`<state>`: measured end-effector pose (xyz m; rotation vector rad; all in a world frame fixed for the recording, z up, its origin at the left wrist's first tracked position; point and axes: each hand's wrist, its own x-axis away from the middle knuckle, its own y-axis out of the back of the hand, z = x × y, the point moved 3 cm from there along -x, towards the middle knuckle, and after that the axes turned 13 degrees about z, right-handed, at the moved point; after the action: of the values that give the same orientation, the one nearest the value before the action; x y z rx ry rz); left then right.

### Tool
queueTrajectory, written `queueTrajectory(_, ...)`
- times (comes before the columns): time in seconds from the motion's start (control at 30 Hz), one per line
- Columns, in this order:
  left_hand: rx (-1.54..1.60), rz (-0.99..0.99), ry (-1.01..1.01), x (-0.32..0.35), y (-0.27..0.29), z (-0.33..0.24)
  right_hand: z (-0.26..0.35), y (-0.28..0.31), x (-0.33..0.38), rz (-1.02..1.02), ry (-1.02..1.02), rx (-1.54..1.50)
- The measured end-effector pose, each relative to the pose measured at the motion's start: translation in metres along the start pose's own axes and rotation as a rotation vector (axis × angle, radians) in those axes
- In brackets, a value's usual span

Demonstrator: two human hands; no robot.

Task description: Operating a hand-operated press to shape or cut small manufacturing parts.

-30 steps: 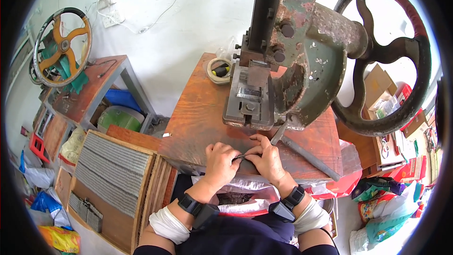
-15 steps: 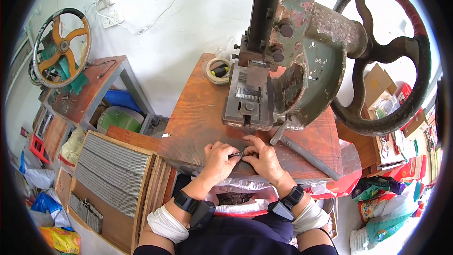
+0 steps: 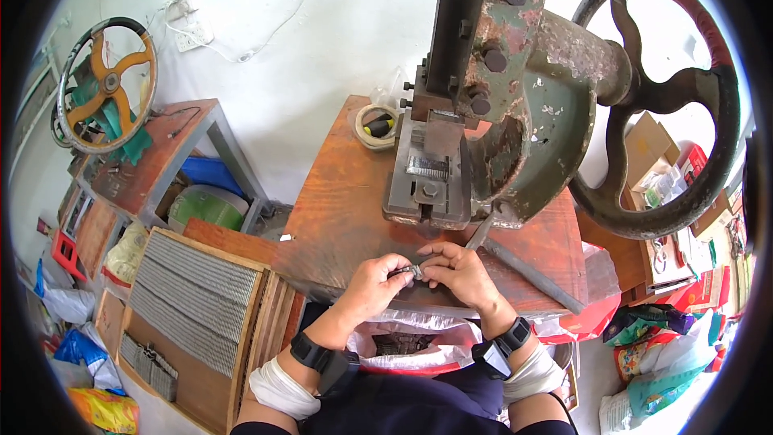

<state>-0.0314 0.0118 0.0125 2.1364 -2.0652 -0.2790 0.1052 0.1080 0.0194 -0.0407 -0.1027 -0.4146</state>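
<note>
Above the near edge of the wooden bench [image 3: 330,193], my left hand [image 3: 372,286] pinches a small silvery metal part [image 3: 413,271] from the left. The fingers of my right hand [image 3: 460,275] close on the same part from the other side. Its exact kind is too small to make out. Just beyond my hands stands a green, worn hand press [image 3: 555,133]. On its steel die fixture [image 3: 429,192] lies a ribbed metal piece [image 3: 427,167] below the ram. Under my hands, an open white sack [image 3: 457,330] holds dark metal pieces.
A wooden tray [image 3: 205,354] with rows of grey metal parts sits at the left. A bar [image 3: 535,275] lies at the bench's right. A tape roll [image 3: 360,130] stands by the fixture. The press's large handwheel [image 3: 727,125] reaches out right. Another wheeled press [image 3: 113,80] stands far left.
The small metal part has turned between my fingers and now shows a lighter, broader side. Both hands have shifted slightly, and the whole view has moved a little.
</note>
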Motion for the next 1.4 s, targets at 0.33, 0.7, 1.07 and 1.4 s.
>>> queueTrajectory(0.33,0.134,0.047,0.110,0.003,0.004,-0.009,0.000,-0.002,0.004,-0.043,-0.061,0.148)
queueTrajectory(0.7,-0.238,-0.035,0.129,-0.001,0.002,-0.019,0.019,-0.011,0.004,-0.098,0.322,0.681)
queueTrajectory(1.07,-0.586,0.105,0.192,-0.008,0.001,-0.019,0.046,-0.025,0.002,0.273,0.286,1.491)
queueTrajectory(1.4,-0.662,0.132,0.232,-0.011,0.003,-0.022,0.044,-0.024,-0.005,0.316,0.345,1.471)
